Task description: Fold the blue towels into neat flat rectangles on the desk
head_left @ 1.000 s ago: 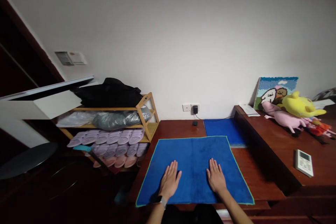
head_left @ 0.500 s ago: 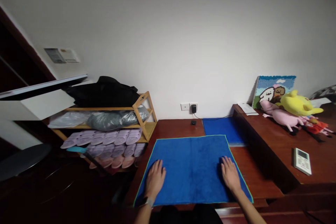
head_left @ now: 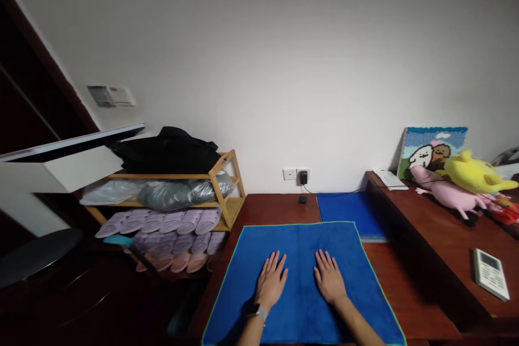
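Note:
A blue towel with a green edge lies spread flat on the dark wooden table. My left hand rests palm down on the towel near its middle, fingers stretched out. My right hand lies flat beside it, a little to the right, fingers also spread. Neither hand holds anything. A watch sits on my left wrist.
A folded blue towel lies behind. A raised wooden ledge on the right carries plush toys, a picture and a white remote. A wooden rack of slippers and bags stands on the left. A wall socket holds a charger.
Both hands slid from the towel's middle out to its side edges, then came back together at the centre. The view shifted slightly.

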`<act>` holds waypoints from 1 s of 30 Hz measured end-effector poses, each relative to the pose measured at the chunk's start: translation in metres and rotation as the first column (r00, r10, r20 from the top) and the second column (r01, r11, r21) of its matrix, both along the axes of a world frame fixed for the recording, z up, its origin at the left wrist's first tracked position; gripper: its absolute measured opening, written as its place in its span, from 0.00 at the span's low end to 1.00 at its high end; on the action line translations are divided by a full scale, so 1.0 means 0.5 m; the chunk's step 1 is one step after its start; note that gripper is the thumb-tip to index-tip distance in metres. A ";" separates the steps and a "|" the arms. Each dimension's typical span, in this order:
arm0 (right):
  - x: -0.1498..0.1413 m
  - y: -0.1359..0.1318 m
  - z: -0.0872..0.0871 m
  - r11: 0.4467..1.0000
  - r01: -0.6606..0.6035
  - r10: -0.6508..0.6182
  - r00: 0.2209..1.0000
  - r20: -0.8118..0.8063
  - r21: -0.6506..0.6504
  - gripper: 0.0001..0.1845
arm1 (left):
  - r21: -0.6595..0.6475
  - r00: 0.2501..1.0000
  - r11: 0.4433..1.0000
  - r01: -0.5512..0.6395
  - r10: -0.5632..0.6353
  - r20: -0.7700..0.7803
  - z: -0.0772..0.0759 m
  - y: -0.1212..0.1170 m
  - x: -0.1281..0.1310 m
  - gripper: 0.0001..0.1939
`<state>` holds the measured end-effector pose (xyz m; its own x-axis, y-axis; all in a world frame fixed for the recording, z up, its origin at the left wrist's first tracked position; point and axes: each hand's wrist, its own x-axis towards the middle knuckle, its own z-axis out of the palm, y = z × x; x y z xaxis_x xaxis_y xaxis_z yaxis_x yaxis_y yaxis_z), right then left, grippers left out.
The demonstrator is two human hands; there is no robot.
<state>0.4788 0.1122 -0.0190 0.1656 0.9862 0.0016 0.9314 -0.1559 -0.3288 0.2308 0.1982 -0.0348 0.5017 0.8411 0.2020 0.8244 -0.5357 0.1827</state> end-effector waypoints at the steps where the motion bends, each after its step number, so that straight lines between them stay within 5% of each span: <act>1: 0.026 -0.006 -0.008 1.000 0.027 -0.027 1.000 0.014 0.002 0.35 | 0.006 1.000 1.000 -0.025 0.025 -0.002 -0.001 0.010 -0.021 0.28; 9: 0.248 -0.070 -0.072 0.960 0.280 -0.280 0.949 0.144 0.023 0.40 | 0.038 0.977 0.977 -0.211 0.212 -0.035 -0.021 0.089 -0.205 0.30; 13: 0.293 -0.080 -0.079 0.930 0.367 -0.368 0.916 0.160 0.031 0.43 | 0.059 0.966 0.964 -0.258 0.257 0.013 -0.024 0.109 -0.244 0.33; 16: 0.232 -0.040 -0.046 0.954 0.294 -0.300 0.946 0.124 0.061 0.42 | 0.112 0.972 0.967 -0.230 0.221 0.084 -0.010 0.102 -0.174 0.32; 20: 0.065 0.072 0.018 0.991 0.007 -0.010 1.000 0.021 0.130 0.36 | 0.093 0.997 0.995 0.029 -0.036 0.064 0.011 0.088 0.011 0.28; 23: -0.028 0.160 0.036 0.986 -0.134 0.135 0.991 0.000 0.098 0.34 | 0.035 0.993 0.993 0.108 -0.110 0.052 0.014 0.104 0.118 0.27; 26: -0.049 0.219 0.028 0.982 -0.177 0.178 0.984 -0.013 0.066 0.34 | -0.017 0.992 0.992 0.125 -0.125 0.025 0.009 0.145 0.150 0.27; 30: 0.006 0.246 0.016 0.994 -0.110 0.110 0.994 0.019 0.025 0.35 | -0.025 0.996 0.996 0.088 -0.088 -0.010 0.003 0.216 0.100 0.29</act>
<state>0.4819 0.2349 -0.0108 0.0556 0.9980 0.0296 0.9483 -0.0435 -0.3144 0.2809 0.3061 -0.0331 0.5760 0.7983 0.1760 0.7764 -0.6016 0.1879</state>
